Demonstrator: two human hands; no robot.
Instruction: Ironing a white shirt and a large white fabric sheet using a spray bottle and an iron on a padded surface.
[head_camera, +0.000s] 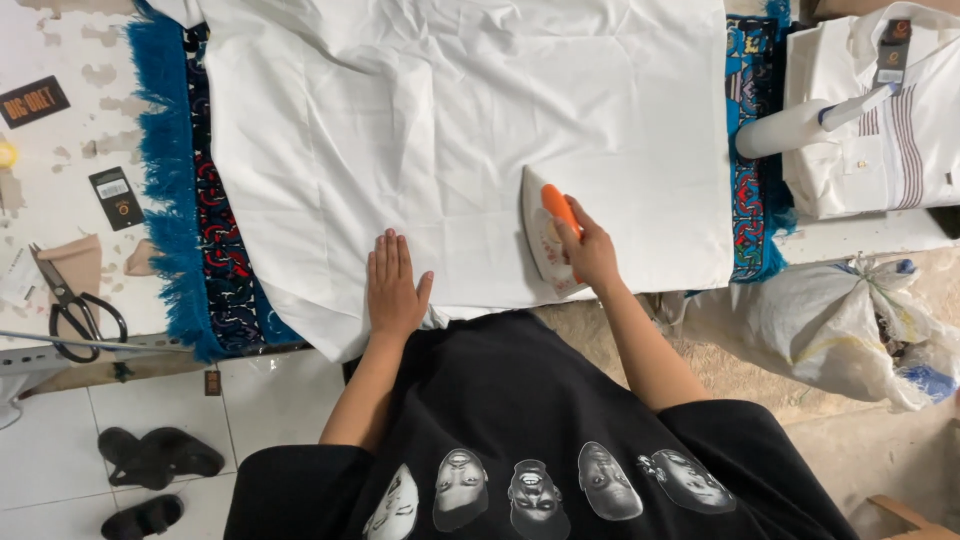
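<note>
A large white cloth lies spread over a blue patterned rug on a table. My right hand grips the orange handle of a white clothes iron, which rests on the cloth near its front edge. My left hand lies flat on the cloth with fingers together, pressing it down a short way left of the iron.
Black scissors and paper tags lie on the table at the left. A white spray bottle rests on folded white garments at the right. A white sack sits below. Dark sandals are on the floor.
</note>
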